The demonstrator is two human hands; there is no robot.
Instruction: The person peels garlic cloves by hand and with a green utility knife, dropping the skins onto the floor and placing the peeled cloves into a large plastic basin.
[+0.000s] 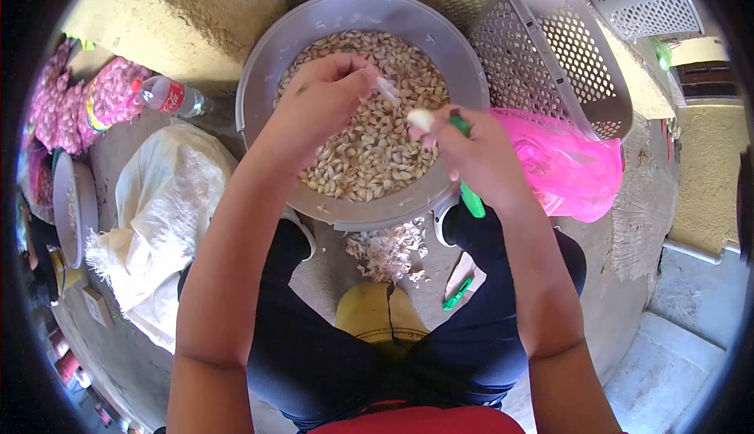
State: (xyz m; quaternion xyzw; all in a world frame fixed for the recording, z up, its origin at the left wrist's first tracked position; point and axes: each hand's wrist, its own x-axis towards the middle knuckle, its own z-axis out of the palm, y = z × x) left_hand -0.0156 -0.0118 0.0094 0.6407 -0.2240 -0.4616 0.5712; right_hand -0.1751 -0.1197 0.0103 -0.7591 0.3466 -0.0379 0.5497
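Observation:
Over a grey basin [263, 65] full of unpeeled garlic cloves [365, 151], both of my hands are raised. My left hand [326, 100] is closed, with a thin whitish strip of garlic skin [387, 91] pinched at its fingertips. A short gap to the right, my right hand [481, 151] grips a green-handled knife [472, 201] whose handle sticks out below the palm. A pale peeled garlic clove [421, 120] is held at the same hand's thumb and fingers, slightly blurred. The knife's blade is hidden by the hand.
Garlic peelings [389, 253] and a green cutter [457, 295] lie on the floor before a yellow container [381, 312]. A pink plastic bag [561, 167] and grey perforated basket [526, 65] stand right. Left are a white sack [169, 198], cola bottle [174, 96] and garlic-filled net bags [114, 92].

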